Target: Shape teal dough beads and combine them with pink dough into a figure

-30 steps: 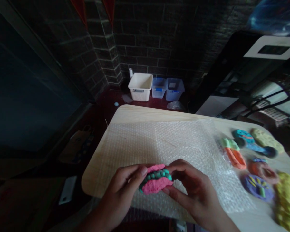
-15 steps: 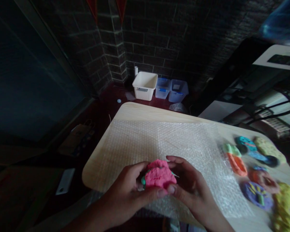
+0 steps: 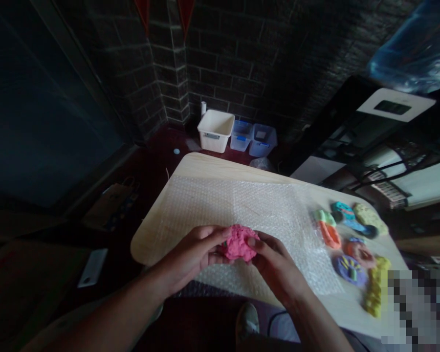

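A lumpy pink clay piece, with a bit of green at its left edge, is held up over the near side of the table. My left hand grips its left side, thumb on top and fingers beneath. On the right side, my right hand holds it with the thumb pressed on its upper face. Under both hands lies a sheet of bubble wrap. What the piece's underside looks like is hidden.
On the right of the wooden table sit several clay models, among them an orange and green one, a purple disc and a yellow strip. A white bin and two clear blue boxes stand on the floor beyond.
The pink clay piece has been turned in my hands and shows a bumpier face. Both hands have moved slightly up. The view has shifted right, bringing in more beyond the table's right end.
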### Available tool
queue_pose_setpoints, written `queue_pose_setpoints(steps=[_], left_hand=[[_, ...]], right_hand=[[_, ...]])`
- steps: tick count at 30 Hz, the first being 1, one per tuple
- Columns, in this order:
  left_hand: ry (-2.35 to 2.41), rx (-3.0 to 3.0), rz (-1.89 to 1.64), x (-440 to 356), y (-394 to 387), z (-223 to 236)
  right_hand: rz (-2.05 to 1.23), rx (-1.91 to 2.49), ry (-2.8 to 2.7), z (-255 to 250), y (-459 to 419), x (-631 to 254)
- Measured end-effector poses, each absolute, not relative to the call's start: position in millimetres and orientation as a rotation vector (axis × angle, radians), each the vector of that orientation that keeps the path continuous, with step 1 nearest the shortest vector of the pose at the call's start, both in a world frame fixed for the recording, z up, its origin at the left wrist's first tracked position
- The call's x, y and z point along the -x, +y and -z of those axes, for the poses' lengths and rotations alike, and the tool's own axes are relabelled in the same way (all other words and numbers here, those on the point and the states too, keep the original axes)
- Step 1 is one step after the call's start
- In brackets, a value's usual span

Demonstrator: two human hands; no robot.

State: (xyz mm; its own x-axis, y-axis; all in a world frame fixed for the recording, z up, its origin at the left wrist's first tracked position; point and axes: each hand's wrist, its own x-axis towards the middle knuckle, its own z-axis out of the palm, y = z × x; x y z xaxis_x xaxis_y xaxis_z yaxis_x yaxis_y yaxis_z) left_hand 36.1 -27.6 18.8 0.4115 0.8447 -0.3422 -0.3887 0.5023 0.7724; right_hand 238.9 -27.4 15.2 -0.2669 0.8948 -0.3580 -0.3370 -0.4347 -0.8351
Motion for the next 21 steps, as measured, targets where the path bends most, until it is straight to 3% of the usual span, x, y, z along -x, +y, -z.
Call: queue_pose_setpoints(steps=[9,21], left_hand=[[0.949,-1.033,-1.000,-30,-42,-26],[0.677,-1.314,-1.186,-12,-63,-86]], right_hand=[[-1.652,1.113,-1.136,-39,-38,-226],[-1.280,1.075,-1.515,-116,-71,-219]])
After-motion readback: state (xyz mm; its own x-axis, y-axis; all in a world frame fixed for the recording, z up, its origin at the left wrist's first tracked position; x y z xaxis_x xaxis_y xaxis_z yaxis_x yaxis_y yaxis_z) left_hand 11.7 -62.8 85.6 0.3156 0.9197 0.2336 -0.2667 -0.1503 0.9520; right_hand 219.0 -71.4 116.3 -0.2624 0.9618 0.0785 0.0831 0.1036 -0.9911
